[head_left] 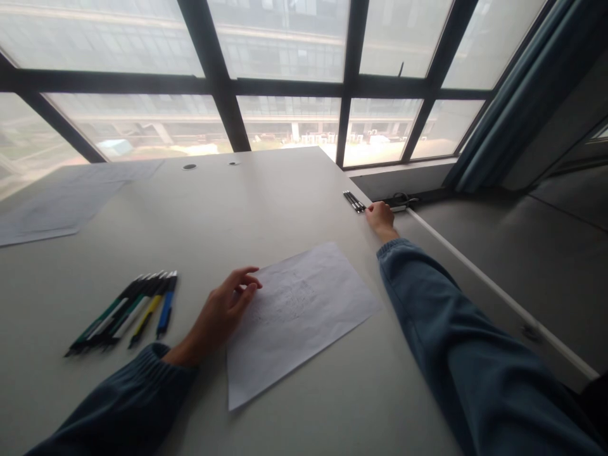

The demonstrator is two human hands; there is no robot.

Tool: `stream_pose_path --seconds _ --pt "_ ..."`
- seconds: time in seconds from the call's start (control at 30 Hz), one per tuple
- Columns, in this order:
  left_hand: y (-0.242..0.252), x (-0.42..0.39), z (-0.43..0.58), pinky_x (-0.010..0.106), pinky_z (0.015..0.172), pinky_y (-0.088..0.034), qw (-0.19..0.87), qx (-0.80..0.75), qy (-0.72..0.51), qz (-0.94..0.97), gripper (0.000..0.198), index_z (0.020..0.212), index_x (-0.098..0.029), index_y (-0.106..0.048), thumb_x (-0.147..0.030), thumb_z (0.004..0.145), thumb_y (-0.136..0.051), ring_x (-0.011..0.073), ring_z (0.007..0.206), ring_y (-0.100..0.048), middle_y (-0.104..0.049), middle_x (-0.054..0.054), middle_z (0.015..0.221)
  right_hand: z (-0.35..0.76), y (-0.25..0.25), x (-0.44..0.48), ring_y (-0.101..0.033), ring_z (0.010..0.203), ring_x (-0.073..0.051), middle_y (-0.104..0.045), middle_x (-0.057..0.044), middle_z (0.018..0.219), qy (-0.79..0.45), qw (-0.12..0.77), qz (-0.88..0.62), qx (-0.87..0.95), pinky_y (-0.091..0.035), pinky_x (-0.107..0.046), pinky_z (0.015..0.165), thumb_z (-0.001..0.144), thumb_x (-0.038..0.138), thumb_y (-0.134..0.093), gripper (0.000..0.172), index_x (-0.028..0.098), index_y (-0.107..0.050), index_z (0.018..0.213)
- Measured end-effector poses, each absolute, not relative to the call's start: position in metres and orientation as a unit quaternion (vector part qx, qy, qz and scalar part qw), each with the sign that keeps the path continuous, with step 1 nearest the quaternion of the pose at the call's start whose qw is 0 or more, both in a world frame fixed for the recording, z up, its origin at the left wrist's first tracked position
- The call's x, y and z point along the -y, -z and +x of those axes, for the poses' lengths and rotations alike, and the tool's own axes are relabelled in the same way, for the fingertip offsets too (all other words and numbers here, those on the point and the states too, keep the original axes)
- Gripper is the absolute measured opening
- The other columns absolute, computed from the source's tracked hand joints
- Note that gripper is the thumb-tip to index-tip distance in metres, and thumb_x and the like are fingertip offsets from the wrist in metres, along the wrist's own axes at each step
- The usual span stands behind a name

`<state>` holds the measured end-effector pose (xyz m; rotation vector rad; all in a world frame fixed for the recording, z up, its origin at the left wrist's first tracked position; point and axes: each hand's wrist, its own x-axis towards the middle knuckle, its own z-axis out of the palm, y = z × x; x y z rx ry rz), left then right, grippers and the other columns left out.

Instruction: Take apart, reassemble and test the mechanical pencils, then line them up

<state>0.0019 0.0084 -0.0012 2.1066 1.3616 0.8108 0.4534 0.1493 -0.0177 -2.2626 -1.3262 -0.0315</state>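
From my end the window takes up the far side, and the table runs up toward it, which I suppose gives good daylight. Sheets lie at the far left, well apart from the paper, perhaps to keep them from mixing. I have that paper at an angle in front, marks on it too faint for me to read. Coloured pens lie side by side left of it, probably lined up for easy picking. My left hand is loosely curled over the paper's left edge, a gap between thumb and forefinger, nothing in them. My right hand reaches to the table's right edge, fingers bunched at the dark pens; I cannot tell whether they pinch one.
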Motion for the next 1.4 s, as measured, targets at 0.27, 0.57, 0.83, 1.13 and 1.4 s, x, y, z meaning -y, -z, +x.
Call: stream_pose_path --seconds 0.27,0.57,0.83,1.13,1.4 --pt "0.005 -0.011 0.002 0.025 0.071 -0.051 0.250 -0.494 -0.291 0.780 0.040 0.126 -0.023 -0.055 -0.047 0.095 -0.051 0.0156 0.077 -0.067 -0.073 0.002 0.099 0.456 0.020 -0.148 -0.071 0.101 -0.027 -0.077 -0.017 0.101 0.013 0.261 -0.827 0.498 -0.051 -0.033 0.090 0.091 0.024 -0.058 0.024 0.016 -0.079 0.096" --pt "0.005 -0.011 0.001 0.026 0.071 -0.050 0.249 -0.492 -0.282 0.785 0.039 0.128 -0.023 -0.053 -0.045 0.095 -0.050 0.0159 0.077 -0.066 -0.072 0.003 0.100 0.460 0.024 -0.151 -0.072 0.098 -0.027 -0.078 -0.015 0.099 0.015 0.268 -0.821 0.504 -0.051 -0.032 0.087 0.090 0.033 -0.063 0.021 0.017 -0.078 0.092" --pt "0.006 -0.011 0.001 0.025 0.069 -0.050 0.248 -0.489 -0.282 0.787 0.039 0.128 -0.023 -0.053 -0.043 0.094 -0.051 0.0159 0.076 -0.066 -0.073 0.003 0.100 0.458 0.024 -0.149 -0.072 0.098 -0.026 -0.078 -0.015 0.099 0.015 0.272 -0.816 0.510 -0.050 -0.031 0.086 0.090 0.026 -0.060 0.020 0.017 -0.078 0.092" --pt "0.010 -0.012 0.001 0.027 0.073 -0.052 0.224 -0.477 -0.284 0.801 0.036 0.124 -0.023 -0.058 -0.043 0.095 -0.051 0.0148 0.073 -0.064 -0.073 0.003 0.100 0.456 0.018 -0.141 -0.070 0.093 -0.027 -0.077 -0.018 0.099 0.042 0.295 -0.811 0.503 -0.047 -0.031 0.083 0.094 0.025 -0.051 0.028 0.015 -0.076 0.091" --pt "0.005 -0.008 0.006 0.041 0.101 -0.049 0.152 -0.419 -0.262 0.856 0.018 0.105 -0.022 -0.068 -0.029 0.092 -0.057 0.0246 0.108 -0.062 -0.071 0.008 0.110 0.412 0.011 -0.111 -0.063 0.081 -0.023 -0.072 -0.012 0.088 0.082 0.385 -0.696 0.600 -0.046 -0.032 0.080 0.098 0.032 -0.042 0.035 0.016 -0.071 0.087"
